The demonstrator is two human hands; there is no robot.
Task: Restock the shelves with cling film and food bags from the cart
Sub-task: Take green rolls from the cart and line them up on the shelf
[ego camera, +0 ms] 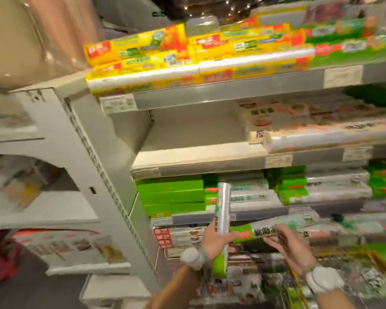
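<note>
My left hand (214,240) is wrapped tight round a clear roll (223,204) that stands up straight. My right hand (292,244) holds a second roll (274,228) lying sideways, its green end just beside the first. Both rolls are near me, in front of the green boxes (172,195); white packs (299,126) sit higher on the right, and yellow boxes (138,50) sit farthest up.

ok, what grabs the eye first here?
The yellow cling film boxes stacked along the top shelf, upper centre. Lower centre, the left hand grips an upright roll and the right hand holds a second roll lying sideways. Between them, the middle shelf is bare on its left half.
</note>
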